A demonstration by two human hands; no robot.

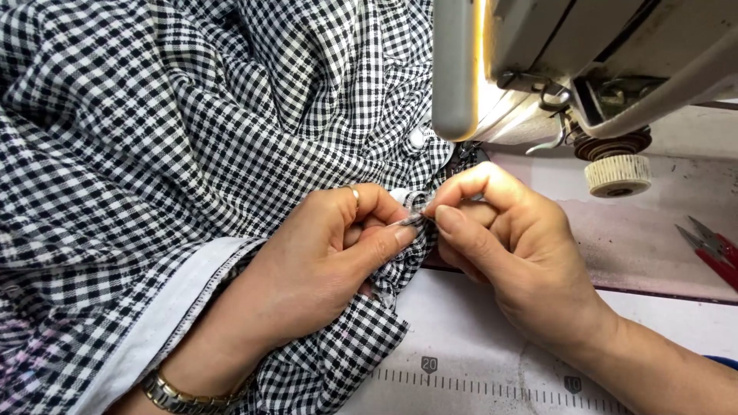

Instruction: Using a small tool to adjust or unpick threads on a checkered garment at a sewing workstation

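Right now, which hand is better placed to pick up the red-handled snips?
Right. The right hand lies on the same side as the snips, though both hands pinch the checked fabric. The left hand is farther off, half buried in cloth.

We see the black-and-white checked fabric [192, 115] heaped in soft, deep folds across the left and middle of the view, spilling down over the table edge toward the bottom. A plain white band with a stitched line [181, 300] runs diagonally along its lower left. One small gathered bit of its edge [413, 219] sits pinched up at the centre, just below the sewing machine's head, bunched tight and slightly twisted. Below that pinch we see the cloth hang in a crumpled, ruffled flap [338, 361] lying on the pale tabletop.
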